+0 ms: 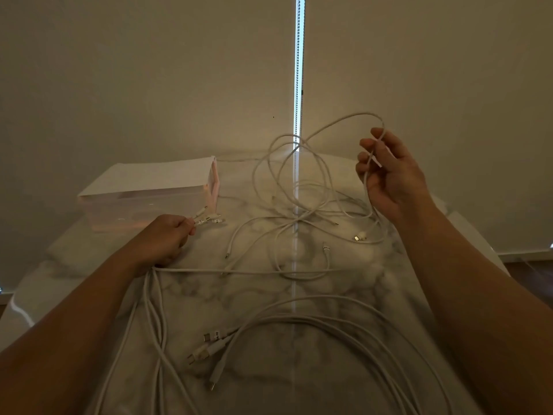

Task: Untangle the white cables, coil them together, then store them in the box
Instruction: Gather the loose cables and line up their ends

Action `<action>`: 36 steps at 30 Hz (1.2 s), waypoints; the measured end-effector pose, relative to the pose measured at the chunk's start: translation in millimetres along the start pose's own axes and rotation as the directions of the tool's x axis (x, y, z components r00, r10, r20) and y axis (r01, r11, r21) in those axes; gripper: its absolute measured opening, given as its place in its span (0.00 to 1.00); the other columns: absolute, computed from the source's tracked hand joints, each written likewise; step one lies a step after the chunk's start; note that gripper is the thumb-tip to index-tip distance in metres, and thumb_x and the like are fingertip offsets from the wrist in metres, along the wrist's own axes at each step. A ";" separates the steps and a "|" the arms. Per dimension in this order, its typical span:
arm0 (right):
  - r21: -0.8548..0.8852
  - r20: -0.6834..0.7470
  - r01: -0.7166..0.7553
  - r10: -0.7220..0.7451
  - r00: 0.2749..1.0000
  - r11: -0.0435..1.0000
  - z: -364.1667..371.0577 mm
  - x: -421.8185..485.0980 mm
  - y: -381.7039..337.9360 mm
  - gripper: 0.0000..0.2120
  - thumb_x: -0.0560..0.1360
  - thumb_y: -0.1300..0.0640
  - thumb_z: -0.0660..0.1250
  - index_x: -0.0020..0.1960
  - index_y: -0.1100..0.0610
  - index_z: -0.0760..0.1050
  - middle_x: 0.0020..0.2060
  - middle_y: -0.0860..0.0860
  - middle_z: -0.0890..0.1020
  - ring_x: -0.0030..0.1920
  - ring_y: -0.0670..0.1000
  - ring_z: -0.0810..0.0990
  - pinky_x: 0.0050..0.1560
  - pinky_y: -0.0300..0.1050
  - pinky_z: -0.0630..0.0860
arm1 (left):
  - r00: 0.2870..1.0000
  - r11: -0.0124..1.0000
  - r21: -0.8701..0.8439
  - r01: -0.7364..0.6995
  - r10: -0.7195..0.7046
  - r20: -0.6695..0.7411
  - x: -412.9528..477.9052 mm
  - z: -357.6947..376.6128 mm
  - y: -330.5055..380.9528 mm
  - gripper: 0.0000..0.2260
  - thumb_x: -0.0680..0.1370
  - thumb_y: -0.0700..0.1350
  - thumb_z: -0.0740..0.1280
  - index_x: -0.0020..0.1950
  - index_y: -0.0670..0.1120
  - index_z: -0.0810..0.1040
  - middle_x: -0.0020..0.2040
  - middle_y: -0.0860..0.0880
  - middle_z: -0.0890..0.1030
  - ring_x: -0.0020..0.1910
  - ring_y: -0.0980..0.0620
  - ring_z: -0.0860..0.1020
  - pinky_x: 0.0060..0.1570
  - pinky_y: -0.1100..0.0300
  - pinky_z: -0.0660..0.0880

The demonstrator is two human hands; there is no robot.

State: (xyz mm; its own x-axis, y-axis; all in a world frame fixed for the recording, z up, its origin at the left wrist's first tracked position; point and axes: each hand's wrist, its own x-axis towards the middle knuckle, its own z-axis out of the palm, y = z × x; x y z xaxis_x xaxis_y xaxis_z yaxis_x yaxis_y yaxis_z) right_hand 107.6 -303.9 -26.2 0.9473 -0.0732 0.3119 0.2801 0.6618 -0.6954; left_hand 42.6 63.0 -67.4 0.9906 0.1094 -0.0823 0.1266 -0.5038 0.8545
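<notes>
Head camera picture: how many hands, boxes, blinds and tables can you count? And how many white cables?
2 hands: left hand, right hand
1 box
2 blinds
1 table
white cables: too tangled to count
Total: 6, not counting the cables

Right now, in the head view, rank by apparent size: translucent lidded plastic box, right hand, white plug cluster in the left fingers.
1. translucent lidded plastic box
2. right hand, probably enlarged by nearness
3. white plug cluster
</notes>
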 end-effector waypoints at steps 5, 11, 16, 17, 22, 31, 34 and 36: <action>-0.211 -0.169 -0.287 0.254 0.952 0.935 -12.2 -4.4 16.4 0.10 0.80 0.64 0.58 0.52 0.62 0.78 0.32 0.52 0.72 0.28 0.48 0.65 0.25 0.39 0.62 | 1.000 1.000 -0.002 0.012 -0.012 0.001 1.0 -0.1 -1.1 0.14 0.84 0.46 0.55 0.42 0.43 0.72 0.26 0.51 0.61 0.21 0.56 0.56 0.23 0.69 0.53; -0.407 -0.125 -0.460 0.450 0.884 0.789 -11.1 -5.6 2.1 0.16 0.83 0.50 0.58 0.55 0.61 0.79 0.24 0.47 0.62 0.24 0.46 0.61 0.24 0.38 0.63 | 1.000 1.000 -0.011 0.010 -0.010 -0.004 1.7 -0.1 -2.1 0.14 0.84 0.46 0.55 0.42 0.43 0.72 0.27 0.51 0.60 0.20 0.56 0.55 0.22 0.70 0.53; -0.215 -0.068 -0.288 0.280 0.958 0.933 -10.3 -3.6 -3.4 0.09 0.82 0.59 0.59 0.48 0.56 0.76 0.33 0.49 0.78 0.35 0.49 0.77 0.38 0.43 0.77 | 1.000 1.000 -0.015 0.013 -0.013 -0.002 0.6 -0.6 -1.0 0.14 0.85 0.46 0.55 0.43 0.42 0.72 0.28 0.50 0.61 0.20 0.56 0.56 0.22 0.70 0.53; -0.183 -0.079 -0.222 0.211 0.974 0.958 -11.1 -1.6 -3.3 0.09 0.82 0.59 0.59 0.47 0.56 0.76 0.35 0.49 0.78 0.36 0.49 0.77 0.39 0.43 0.77 | 1.000 1.000 -0.016 0.014 -0.014 -0.001 0.0 -0.4 -0.4 0.14 0.85 0.46 0.55 0.43 0.42 0.72 0.28 0.50 0.61 0.21 0.56 0.56 0.22 0.69 0.53; -0.144 -0.202 -0.196 0.165 0.965 0.970 -24.3 1.2 5.3 0.09 0.83 0.61 0.57 0.48 0.58 0.75 0.33 0.51 0.77 0.32 0.50 0.75 0.35 0.42 0.75 | 1.000 1.000 -0.013 0.013 -0.013 -0.005 -1.0 -0.3 -0.2 0.14 0.84 0.46 0.55 0.44 0.42 0.72 0.28 0.50 0.60 0.22 0.55 0.56 0.23 0.69 0.53; -0.261 -0.212 -0.464 0.419 0.883 0.847 -29.5 1.7 12.8 0.15 0.83 0.56 0.56 0.65 0.60 0.74 0.24 0.47 0.64 0.23 0.45 0.59 0.21 0.36 0.58 | 1.000 1.000 -0.020 0.011 -0.011 0.008 -0.2 -1.4 -1.3 0.14 0.84 0.46 0.55 0.43 0.42 0.72 0.27 0.51 0.61 0.21 0.56 0.56 0.24 0.69 0.53; -0.044 -0.187 -0.220 0.209 0.960 0.974 -27.0 8.9 1.1 0.13 0.84 0.53 0.54 0.60 0.52 0.76 0.30 0.49 0.73 0.27 0.47 0.65 0.28 0.37 0.64 | 1.000 1.000 -0.023 0.014 -0.014 0.008 -1.1 -1.4 -0.7 0.14 0.85 0.46 0.54 0.43 0.43 0.72 0.26 0.51 0.61 0.20 0.57 0.56 0.24 0.69 0.53; -0.040 -0.219 -0.214 0.200 0.955 0.976 -29.1 7.0 4.3 0.13 0.84 0.52 0.53 0.58 0.51 0.76 0.33 0.50 0.75 0.26 0.48 0.69 0.29 0.38 0.67 | 1.000 1.000 -0.020 0.014 -0.014 0.004 -1.4 -1.0 -0.4 0.14 0.85 0.46 0.54 0.43 0.43 0.71 0.27 0.51 0.60 0.20 0.57 0.56 0.23 0.69 0.53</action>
State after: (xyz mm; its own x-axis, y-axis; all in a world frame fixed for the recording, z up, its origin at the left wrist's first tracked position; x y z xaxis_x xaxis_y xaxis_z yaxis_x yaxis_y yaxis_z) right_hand 120.0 -323.3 -45.8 0.9947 -0.1011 0.0169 0.0773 0.6320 -0.7711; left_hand 41.1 63.8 -67.1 0.9890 0.1130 -0.0958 0.1390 -0.4848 0.8635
